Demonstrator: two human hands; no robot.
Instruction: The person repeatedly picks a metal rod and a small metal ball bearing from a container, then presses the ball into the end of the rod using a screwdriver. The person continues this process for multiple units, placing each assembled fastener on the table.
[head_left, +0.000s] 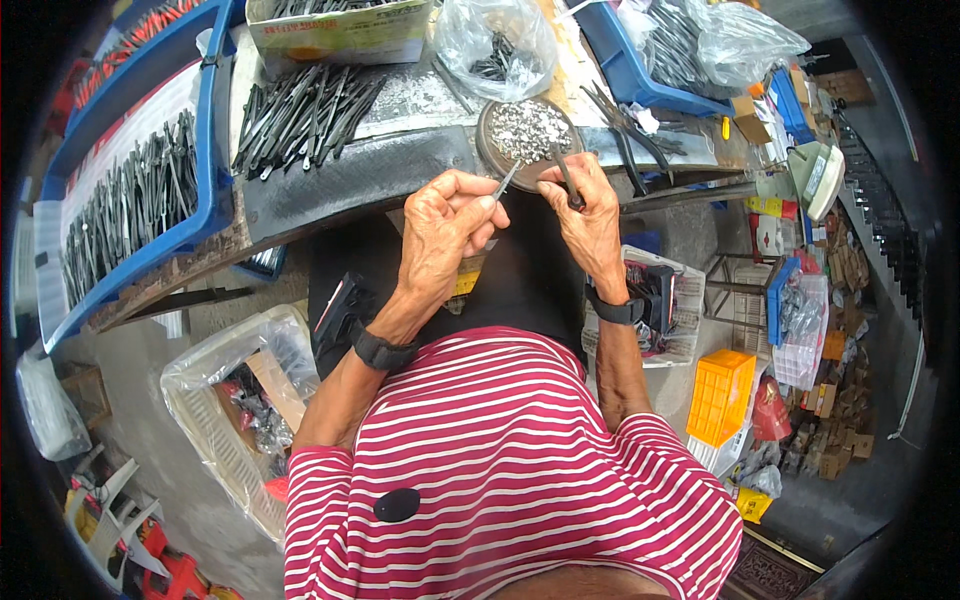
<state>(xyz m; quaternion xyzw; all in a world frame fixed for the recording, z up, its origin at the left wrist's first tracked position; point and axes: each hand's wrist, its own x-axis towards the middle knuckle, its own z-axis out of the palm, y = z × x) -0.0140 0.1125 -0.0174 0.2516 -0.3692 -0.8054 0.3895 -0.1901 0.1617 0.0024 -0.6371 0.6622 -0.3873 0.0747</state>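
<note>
Clearly both hands are closed in pinch grips above the near edge of the tabletop (330,195). The left hand (440,235) pinches a thin metal piece (507,180) between thumb and fingers, its pale tip pointing up and away toward the right hand. The right hand (590,215) grips a darker, slim metal tool (568,180) that slants across its fingers; the two parts nearly meet between the hands, though I cannot tell whether they touch. Just beyond the fingertips sits a round dish (490,150) heaped with tiny shiny metal bits. Farther out from the left hand lies a loose pile of dark metal blanks (300,110).

The thin piece looks stiff, light and smooth, likely slippery and easy to flick away. Holding it low on the shank, close to the fingertips, should steady the tip best; the ends may be sharp.
</note>
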